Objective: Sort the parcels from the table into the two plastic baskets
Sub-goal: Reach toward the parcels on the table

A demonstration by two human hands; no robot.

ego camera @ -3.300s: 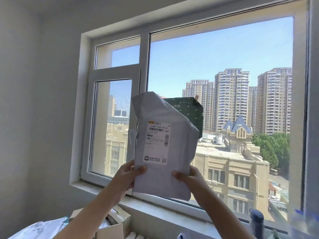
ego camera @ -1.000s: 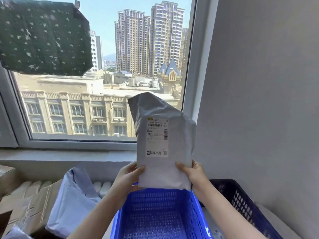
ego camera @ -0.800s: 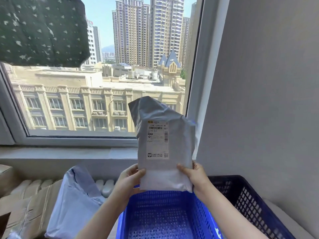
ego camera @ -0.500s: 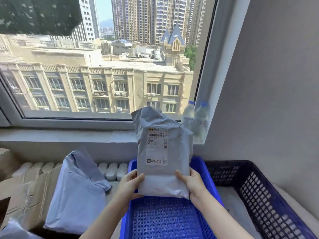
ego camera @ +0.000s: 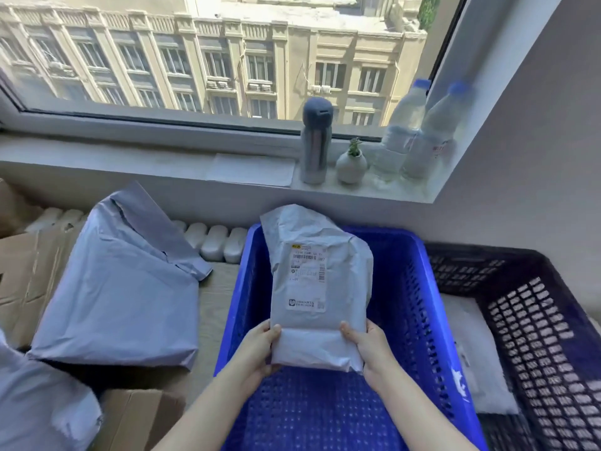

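Our left hand [ego camera: 260, 348] and right hand [ego camera: 369, 345] each grip the lower edge of the grey parcel [ego camera: 320, 288], thumbs [ego camera: 274, 330] on its labelled front and the other fingers curled out of sight behind it, so both hands are closed on it. A few seconds ago we held this parcel high against the window; since then we have brought it down, and it now hangs upright inside the near half of the blue basket [ego camera: 419, 307], its bottom edge close above the basket floor. We judge the label has been read and this basket chosen, so letting go is what remains for this parcel.

Outward, the dark basket [ego camera: 546, 320] stands just beside the blue one on the right, with a white parcel [ego camera: 478, 356] lying in it. To the left, a big grey bag [ego camera: 120, 288] rests on cardboard boxes [ego camera: 29, 275], with more still to sort. On the windowsill's [ego camera: 130, 161] right end stand a flask [ego camera: 315, 141], a small plant pot [ego camera: 351, 164] and two water bottles [ego camera: 419, 131].
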